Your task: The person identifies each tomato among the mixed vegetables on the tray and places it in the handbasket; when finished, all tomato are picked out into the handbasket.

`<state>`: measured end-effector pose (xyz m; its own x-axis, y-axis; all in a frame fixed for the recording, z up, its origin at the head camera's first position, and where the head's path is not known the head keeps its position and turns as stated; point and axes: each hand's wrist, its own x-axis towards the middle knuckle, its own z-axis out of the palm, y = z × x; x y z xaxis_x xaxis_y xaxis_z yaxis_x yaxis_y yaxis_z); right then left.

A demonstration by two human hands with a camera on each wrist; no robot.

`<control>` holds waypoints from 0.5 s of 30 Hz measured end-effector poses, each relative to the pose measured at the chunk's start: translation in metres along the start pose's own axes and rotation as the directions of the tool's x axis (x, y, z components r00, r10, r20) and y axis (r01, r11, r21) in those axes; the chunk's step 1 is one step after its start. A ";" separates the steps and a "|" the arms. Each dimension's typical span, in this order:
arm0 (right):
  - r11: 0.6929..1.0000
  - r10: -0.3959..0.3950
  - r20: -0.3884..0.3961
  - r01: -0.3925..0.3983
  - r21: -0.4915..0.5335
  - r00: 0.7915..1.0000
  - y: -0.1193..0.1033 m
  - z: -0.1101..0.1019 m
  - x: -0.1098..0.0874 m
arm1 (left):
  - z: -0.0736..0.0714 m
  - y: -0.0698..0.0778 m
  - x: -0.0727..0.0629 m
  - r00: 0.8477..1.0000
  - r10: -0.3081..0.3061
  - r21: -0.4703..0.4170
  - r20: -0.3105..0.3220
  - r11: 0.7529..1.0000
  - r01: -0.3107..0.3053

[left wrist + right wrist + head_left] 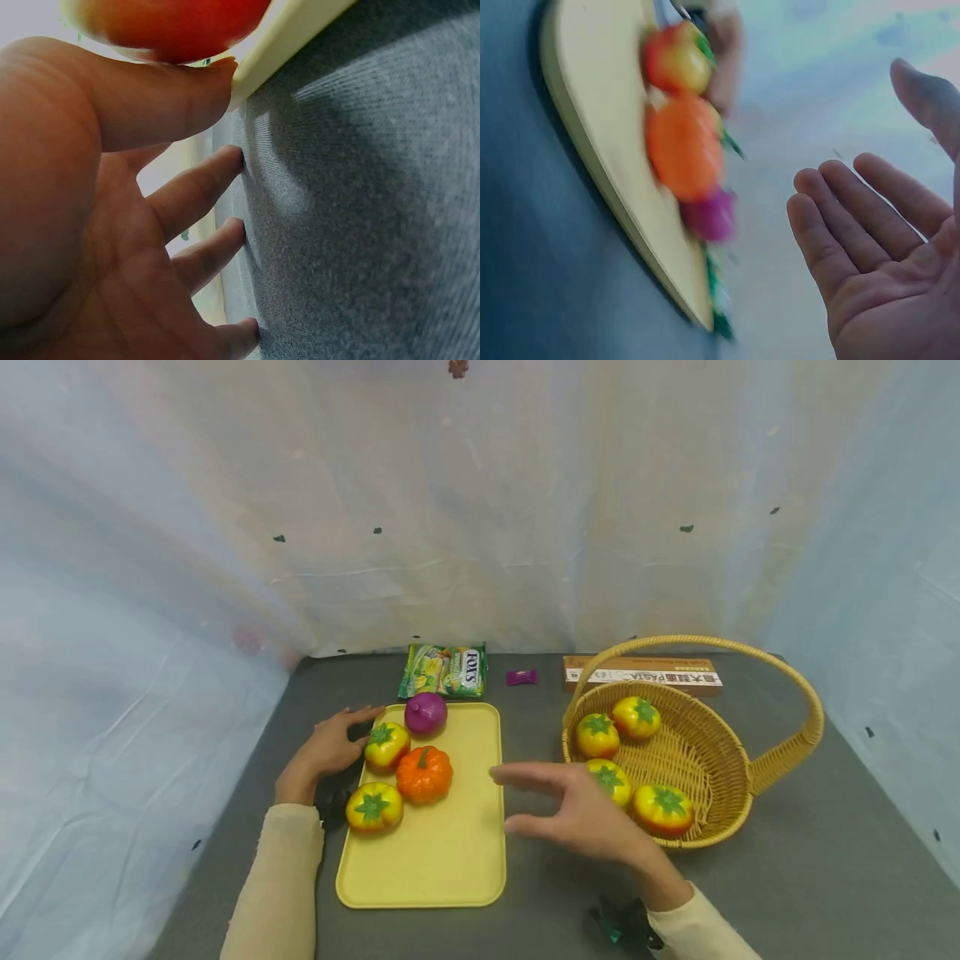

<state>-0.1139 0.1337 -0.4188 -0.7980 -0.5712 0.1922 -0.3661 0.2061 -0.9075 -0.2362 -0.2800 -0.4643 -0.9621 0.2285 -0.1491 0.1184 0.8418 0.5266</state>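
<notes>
At the upper left edge of the yellow tray, my left hand has its thumb against the rim and its other fingertips on the table. The tray holds two yellow-red persimmons with green leafy tops, one beside that hand and another nearer me. An orange pumpkin and a purple onion sit there too. My right hand, fingers extended and holding nothing, hovers between the tray and a wicker basket, overlapping the basket's left side in the head view. Several persimmons lie inside the basket.
Behind the tray lies a green FOX'S packet, with a small purple wrapped candy to its right. A long pasta box stands behind the basket, whose tall handle arches over it. Pale curtains enclose the grey table.
</notes>
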 end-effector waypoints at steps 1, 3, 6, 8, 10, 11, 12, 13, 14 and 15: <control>1.000 0.003 0.023 -0.003 0.021 1.000 0.002 0.009 0.007 | 0.000 0.000 0.000 1.000 -0.002 0.000 0.002 1.000 0.002; 0.998 0.012 0.067 -0.017 0.064 0.998 0.007 0.027 0.019 | 0.000 -0.002 0.000 1.000 -0.006 0.003 0.002 1.000 0.006; 0.991 0.024 0.124 -0.040 0.126 0.992 0.015 0.053 0.037 | 0.000 -0.003 0.000 1.000 -0.008 0.002 -0.002 1.000 0.008; 0.986 0.036 0.153 -0.060 0.157 0.988 0.018 0.068 0.047 | 0.001 -0.003 0.000 1.000 -0.008 0.001 -0.005 1.000 0.008; 0.988 0.044 0.163 -0.067 0.136 0.986 0.022 0.081 0.056 | 0.001 -0.002 0.001 1.000 -0.001 0.002 -0.010 1.000 0.001; 0.991 0.049 0.161 -0.068 0.115 0.986 0.022 0.086 0.059 | 0.001 -0.002 0.000 1.000 0.004 0.000 -0.012 1.000 -0.004; 0.994 0.050 0.156 -0.064 0.086 0.986 0.023 0.090 0.062 | 0.001 -0.002 0.000 1.000 0.009 -0.003 -0.015 1.000 -0.009; 0.997 0.047 0.148 -0.056 0.057 0.988 0.023 0.093 0.065 | 0.001 -0.001 0.000 1.000 0.014 -0.003 -0.017 1.000 -0.014; 0.999 0.042 0.137 -0.046 0.024 0.990 0.024 0.096 0.068 | 0.000 -0.001 0.000 1.000 0.018 -0.005 -0.017 1.000 -0.018; 0.999 0.032 0.123 -0.031 -0.014 0.992 0.024 0.098 0.070 | 0.000 -0.001 0.000 1.000 0.021 -0.008 -0.016 1.000 -0.021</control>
<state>-0.1316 0.0210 -0.4637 -0.7443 -0.6578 0.1152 -0.3479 0.2346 -0.9077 -0.2362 -0.2804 -0.4647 -0.9633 0.2381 -0.1243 0.1368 0.8331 0.5359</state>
